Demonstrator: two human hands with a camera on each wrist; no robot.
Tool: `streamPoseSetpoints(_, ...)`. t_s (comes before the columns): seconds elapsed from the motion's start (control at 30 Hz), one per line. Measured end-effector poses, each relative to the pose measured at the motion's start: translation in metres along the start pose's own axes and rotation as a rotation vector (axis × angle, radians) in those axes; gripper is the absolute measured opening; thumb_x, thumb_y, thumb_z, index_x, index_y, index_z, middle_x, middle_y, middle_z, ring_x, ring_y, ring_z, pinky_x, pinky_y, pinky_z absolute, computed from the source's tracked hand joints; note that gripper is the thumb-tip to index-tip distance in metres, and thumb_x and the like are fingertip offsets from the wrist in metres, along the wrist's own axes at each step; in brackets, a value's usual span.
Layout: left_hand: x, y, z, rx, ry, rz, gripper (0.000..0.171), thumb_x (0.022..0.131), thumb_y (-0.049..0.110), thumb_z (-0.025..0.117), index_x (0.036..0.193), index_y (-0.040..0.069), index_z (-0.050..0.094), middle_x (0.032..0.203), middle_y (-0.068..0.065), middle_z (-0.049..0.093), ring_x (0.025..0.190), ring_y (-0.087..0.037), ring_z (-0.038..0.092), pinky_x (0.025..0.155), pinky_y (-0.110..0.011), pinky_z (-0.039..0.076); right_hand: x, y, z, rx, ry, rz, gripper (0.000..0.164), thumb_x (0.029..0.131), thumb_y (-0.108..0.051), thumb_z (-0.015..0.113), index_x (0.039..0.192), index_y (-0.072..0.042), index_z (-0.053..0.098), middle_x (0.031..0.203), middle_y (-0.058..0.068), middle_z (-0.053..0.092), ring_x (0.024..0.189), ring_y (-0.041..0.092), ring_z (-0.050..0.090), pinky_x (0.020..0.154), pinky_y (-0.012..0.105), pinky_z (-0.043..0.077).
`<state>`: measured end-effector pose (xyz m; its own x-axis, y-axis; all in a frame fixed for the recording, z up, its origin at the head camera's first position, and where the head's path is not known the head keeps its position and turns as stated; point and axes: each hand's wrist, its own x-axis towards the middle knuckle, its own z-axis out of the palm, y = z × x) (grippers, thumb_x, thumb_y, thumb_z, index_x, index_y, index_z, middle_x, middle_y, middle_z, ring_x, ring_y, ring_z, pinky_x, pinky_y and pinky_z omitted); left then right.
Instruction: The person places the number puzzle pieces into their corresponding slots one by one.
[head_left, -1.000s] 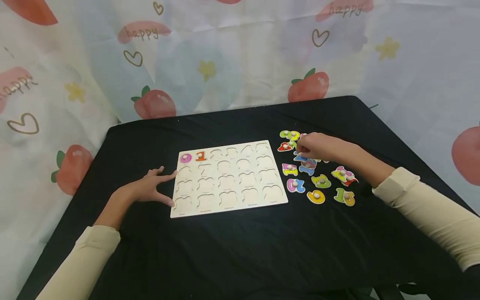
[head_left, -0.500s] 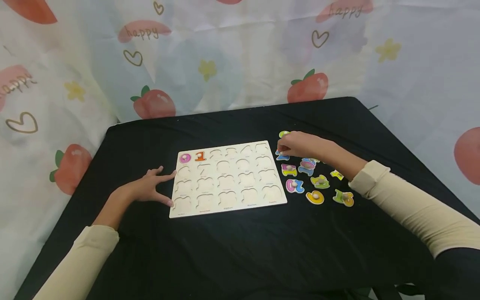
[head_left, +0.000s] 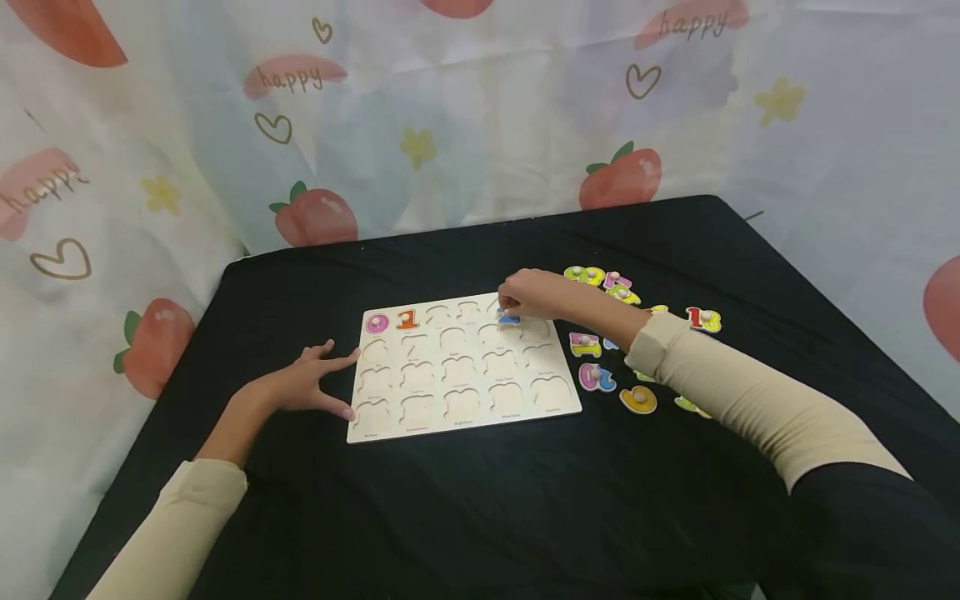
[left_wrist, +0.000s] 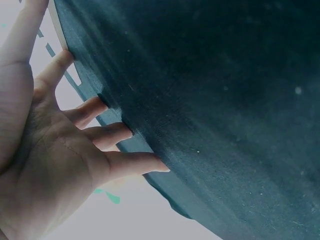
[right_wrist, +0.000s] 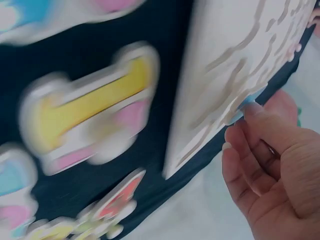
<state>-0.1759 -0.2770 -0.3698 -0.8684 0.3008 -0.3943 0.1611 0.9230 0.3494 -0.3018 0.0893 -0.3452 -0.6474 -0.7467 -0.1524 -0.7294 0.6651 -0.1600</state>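
A pale wooden number puzzle board [head_left: 431, 367] lies on the black cloth, with a pink 0 [head_left: 377, 324] and an orange 1 [head_left: 408, 319] in its top row. My left hand [head_left: 300, 385] is spread at the board's left side, thumb and index fingertip at its edge; the left wrist view shows its other fingers [left_wrist: 115, 135] on the cloth. Over the right part of the upper rows, my right hand [head_left: 531, 292] pinches a blue number 2 puzzle piece [head_left: 508, 318]. In the right wrist view the thumb and fingers [right_wrist: 260, 120] partly cover this blue piece [right_wrist: 254, 96].
Right of the board lie several loose number pieces, among them a pink-and-yellow one [head_left: 585, 345], a pink-and-blue one [head_left: 596, 377], an orange one [head_left: 638, 400] and a 13 [head_left: 703, 319]. My right forearm [head_left: 697, 367] hides part of them. A printed curtain [head_left: 480, 125] hangs behind the table.
My right hand has moved left from the loose pieces to above the board, carrying the blue number 2 piece. The left hand stays at the board's left edge.
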Motion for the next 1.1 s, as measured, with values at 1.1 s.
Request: streamPoseSetpoints(1.1, 0.002, 0.001, 0.001, -0.006, -0.001, -0.022, 0.108, 0.066, 0.057, 0.077, 0.149, 0.012, 0.025, 0.15, -0.031, 0.006, 0.133, -0.055, -0.001, 0.095, -0.071, 0.017, 0.083, -0.06, 0.014, -0.002, 0.064, 0.002, 0.014, 0.09, -0.011, 0.065, 0.102, -0.006, 0.067, 0.099, 0.006, 0.065, 0.086, 0.016, 0.058, 0.075, 0.026, 0.047)
